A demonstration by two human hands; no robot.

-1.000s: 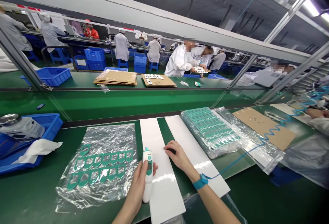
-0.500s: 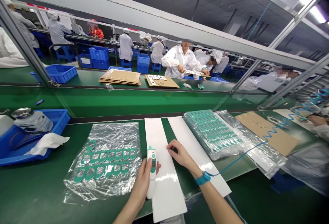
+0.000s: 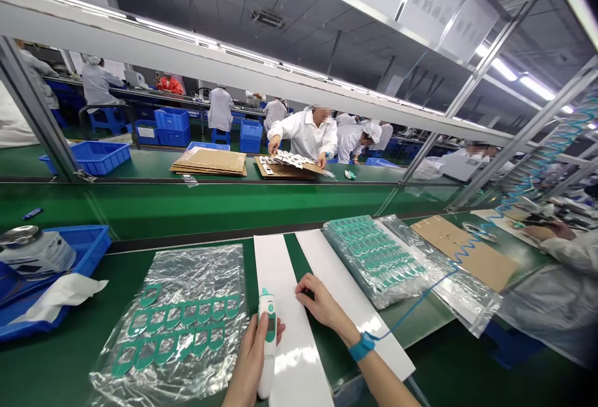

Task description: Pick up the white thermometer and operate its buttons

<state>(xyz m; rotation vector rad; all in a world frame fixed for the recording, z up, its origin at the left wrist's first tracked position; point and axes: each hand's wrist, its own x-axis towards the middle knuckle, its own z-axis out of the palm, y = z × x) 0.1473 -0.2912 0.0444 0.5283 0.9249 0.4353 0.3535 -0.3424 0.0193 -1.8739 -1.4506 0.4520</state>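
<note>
My left hand (image 3: 250,354) is wrapped round a white and teal handheld thermometer (image 3: 268,362), held upright with its teal tip pointing away from me and its small screen facing up. My right hand (image 3: 321,302) has thumb and forefinger drawn together in a pinch over the edge of a white strip (image 3: 299,344); whether anything tiny is between the fingertips cannot be seen. A blue wrist strap (image 3: 362,346) with a cord circles that wrist. To the left, teal ring-shaped parts (image 3: 189,312) lie in rows on a clear plastic bag (image 3: 200,263).
A second white strip (image 3: 374,338) lies to the right, beside a bagged stack of teal parts (image 3: 374,257). Further right is a cardboard sheet (image 3: 467,251). A blue tray (image 3: 96,251) holds a metal-capped bottle (image 3: 37,251). Across the partition, a co-worker (image 3: 306,133) handles a loaded cardboard sheet.
My view has tilted up, so the bench sits lower in the picture. Both hands keep nearly the same pose. The co-worker opposite has lowered the cardboard sheet toward the stack.
</note>
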